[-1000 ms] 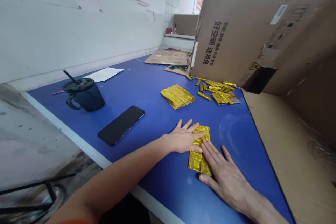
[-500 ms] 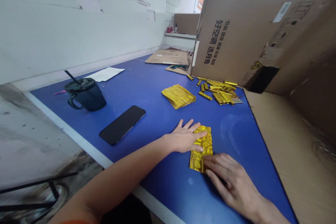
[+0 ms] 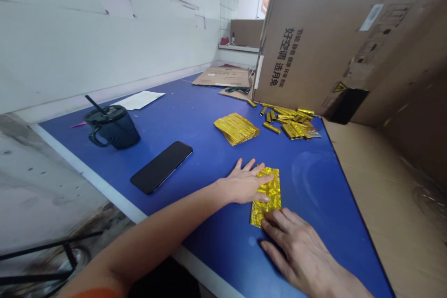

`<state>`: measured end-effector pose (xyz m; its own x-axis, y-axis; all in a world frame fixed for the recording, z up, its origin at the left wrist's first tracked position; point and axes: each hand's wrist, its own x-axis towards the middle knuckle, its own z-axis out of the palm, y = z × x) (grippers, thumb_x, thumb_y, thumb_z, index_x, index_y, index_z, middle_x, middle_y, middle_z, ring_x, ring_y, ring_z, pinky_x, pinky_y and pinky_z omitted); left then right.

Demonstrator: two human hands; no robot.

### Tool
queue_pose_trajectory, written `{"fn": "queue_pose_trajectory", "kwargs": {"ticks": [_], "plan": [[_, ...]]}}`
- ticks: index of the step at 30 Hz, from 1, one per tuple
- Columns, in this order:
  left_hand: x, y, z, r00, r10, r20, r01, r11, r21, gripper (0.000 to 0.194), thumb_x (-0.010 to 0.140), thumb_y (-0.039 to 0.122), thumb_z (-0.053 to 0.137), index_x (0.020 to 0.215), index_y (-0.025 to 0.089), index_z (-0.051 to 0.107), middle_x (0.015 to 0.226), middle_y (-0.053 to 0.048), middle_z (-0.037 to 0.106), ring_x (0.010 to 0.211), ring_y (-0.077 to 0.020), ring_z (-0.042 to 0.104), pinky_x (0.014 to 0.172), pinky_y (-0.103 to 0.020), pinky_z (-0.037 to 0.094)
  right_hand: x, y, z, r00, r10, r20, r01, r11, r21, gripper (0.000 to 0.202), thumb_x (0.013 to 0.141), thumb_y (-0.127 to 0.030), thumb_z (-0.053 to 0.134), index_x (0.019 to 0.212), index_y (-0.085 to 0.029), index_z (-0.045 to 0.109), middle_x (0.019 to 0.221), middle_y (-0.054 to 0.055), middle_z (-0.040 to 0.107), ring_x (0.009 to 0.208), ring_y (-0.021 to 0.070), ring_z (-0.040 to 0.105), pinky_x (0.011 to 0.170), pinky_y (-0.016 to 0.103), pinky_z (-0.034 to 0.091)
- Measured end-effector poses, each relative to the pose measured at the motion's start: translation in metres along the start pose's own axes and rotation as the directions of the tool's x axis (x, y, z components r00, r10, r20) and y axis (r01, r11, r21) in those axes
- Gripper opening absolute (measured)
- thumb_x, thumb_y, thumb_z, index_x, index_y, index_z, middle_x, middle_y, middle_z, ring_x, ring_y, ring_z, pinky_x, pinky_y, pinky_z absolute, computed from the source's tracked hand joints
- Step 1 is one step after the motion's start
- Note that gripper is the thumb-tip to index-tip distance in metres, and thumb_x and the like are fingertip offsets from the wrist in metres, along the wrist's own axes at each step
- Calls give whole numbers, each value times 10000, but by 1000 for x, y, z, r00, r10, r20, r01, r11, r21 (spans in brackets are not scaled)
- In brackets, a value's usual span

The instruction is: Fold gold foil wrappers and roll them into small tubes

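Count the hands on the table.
2: the left hand presses the far part of the foil sheet; the right hand presses its near edge.

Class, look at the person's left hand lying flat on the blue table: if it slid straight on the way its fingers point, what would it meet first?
The left hand points up and right over the crinkled gold foil sheet it already touches. Beyond that lies bare blue table, then probably the heap of small gold foil rolls; depth is unclear.

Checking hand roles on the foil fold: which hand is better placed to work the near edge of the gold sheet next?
Probably the right hand: its fingertips already sit on the near edge of the gold foil sheet. The left hand lies flat on the sheet's far left part, pinning it to the blue table.
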<state>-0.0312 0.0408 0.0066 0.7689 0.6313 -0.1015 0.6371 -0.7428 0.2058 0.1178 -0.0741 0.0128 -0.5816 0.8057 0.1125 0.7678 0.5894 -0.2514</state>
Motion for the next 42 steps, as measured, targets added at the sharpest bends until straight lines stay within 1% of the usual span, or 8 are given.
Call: {"fn": "queue_pose_trajectory", "kwargs": {"ticks": [2,5,10,16,22,28,34,42], "plan": [[-3,10,-3,998,22,-64,-18,999,50,578,794,514,395,1286,227,297,1395,-104,162,1269,-317,71,960,-554,90,1,0,-1,1000,-1,1,1,1000,3,246,802,-256,423,954,-201,609,885,68,581,834,205,525,758,365,433],[-11,24,-5,969,208,-134,-202,978,59,446,885,358,258,1266,137,327,1355,-94,282,1266,-207,168,1017,-369,134,2,-1,-2,1000,-3,1,3,1000,-6,236,787,-238,439,950,-189,601,902,68,580,843,206,520,742,346,439],[-17,21,1,921,386,-53,-388,922,-17,443,906,227,156,1253,29,346,1307,-97,368,1248,-132,223,1030,-214,101,2,-4,0,1000,9,11,-9,1000,-15,214,773,-243,449,901,-178,608,871,69,582,809,205,521,702,333,447],[-9,5,7,930,368,-2,-367,929,-54,470,894,356,230,1300,125,286,1369,-49,258,1276,-174,137,1039,-315,104,0,-1,2,999,29,40,-30,999,27,237,782,-256,443,950,-183,594,918,61,577,850,210,510,737,348,431],[5,-5,10,939,341,-39,-341,940,-1,525,874,439,253,1317,157,234,1387,-44,210,1281,-189,107,1029,-370,95,1,-2,3,999,32,27,-32,999,9,236,793,-268,435,944,-200,603,899,47,586,846,206,522,747,357,423],[14,-18,11,974,175,-146,-161,982,99,546,857,480,269,1294,153,273,1361,-76,274,1251,-211,208,992,-386,170,4,23,-7,993,115,-7,-114,983,-142,300,850,-310,360,876,-225,646,859,43,632,799,194,579,704,357,443],[-6,-15,14,961,79,-266,-25,979,202,505,847,477,315,1190,123,423,1202,-102,474,1140,-235,371,969,-357,211,3,62,-12,977,202,-72,-213,953,-216,330,863,-357,336,934,-237,635,1003,28,642,893,192,595,896,460,348],[-44,-2,27,982,105,-159,-86,989,122,763,771,659,205,1298,108,245,1366,-146,232,1261,-247,175,1004,-385,143,3,73,-6,940,308,-147,-339,887,-313,334,846,-343,345,1000,-204,607,1074,53,614,970,220,566,923,509,301]]}}
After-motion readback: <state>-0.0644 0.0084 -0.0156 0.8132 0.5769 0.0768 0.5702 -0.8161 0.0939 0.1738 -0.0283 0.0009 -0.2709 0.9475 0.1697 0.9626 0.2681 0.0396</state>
